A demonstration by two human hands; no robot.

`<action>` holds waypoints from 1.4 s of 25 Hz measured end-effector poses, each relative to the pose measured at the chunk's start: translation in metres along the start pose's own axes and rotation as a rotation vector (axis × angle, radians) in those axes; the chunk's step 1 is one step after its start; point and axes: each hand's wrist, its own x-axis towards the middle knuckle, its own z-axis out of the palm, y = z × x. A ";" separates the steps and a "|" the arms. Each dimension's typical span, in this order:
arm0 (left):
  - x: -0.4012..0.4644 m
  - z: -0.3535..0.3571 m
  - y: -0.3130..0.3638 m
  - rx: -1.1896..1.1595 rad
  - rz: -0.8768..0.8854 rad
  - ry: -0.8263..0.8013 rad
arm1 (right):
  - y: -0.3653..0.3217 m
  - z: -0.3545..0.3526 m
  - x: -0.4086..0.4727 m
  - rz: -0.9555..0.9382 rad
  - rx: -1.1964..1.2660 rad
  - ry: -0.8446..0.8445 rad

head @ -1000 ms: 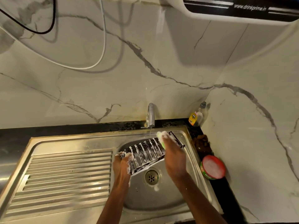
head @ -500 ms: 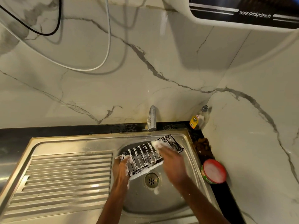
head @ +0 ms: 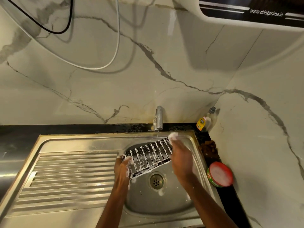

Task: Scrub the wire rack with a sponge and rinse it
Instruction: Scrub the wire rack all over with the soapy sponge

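Since a second ago our right hand (head: 180, 157) has run the sponge (head: 174, 136) from mid-rack out to the rack's far right end, so we read this as one scrub stroke reaching the edge; scrubbing is still on, rinse not started in earnest

Rack (head: 148, 156) sits tilted over the sink (head: 164, 203) bowl, above the drain (head: 156, 180), left end low, right end up near the tap (head: 158, 118). Left hand (head: 122, 168) has kept its place, fingers curled round the rack's lower left corner. Right hand grips the sponge, pressed against the rack's right end; only a foamy tip of the sponge shows past the fingers

Thin stream from the tap lands near the rack's top edge, too weak to clear suds, we'd guess

Materials:
- rack: dark thin wire, parallel bars, every bar coated in white foam, likely slippery
- sponge: soft, pale, lathered
- sink: brushed steel, ribbed drainboard on the left, foam blobs by the drain
- wall: glossy veined marble

Off to the right: soap bottle (head: 204, 121), red-rimmed tub (head: 220, 174)
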 end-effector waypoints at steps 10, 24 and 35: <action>-0.027 0.016 0.027 0.070 0.005 -0.010 | 0.010 -0.011 0.003 -0.100 -0.051 -0.016; -0.020 0.014 0.028 0.070 -0.005 0.061 | 0.017 -0.011 -0.045 -0.168 0.029 0.111; 0.015 -0.009 -0.012 0.013 -0.076 0.013 | 0.008 -0.007 -0.067 -0.062 0.103 0.107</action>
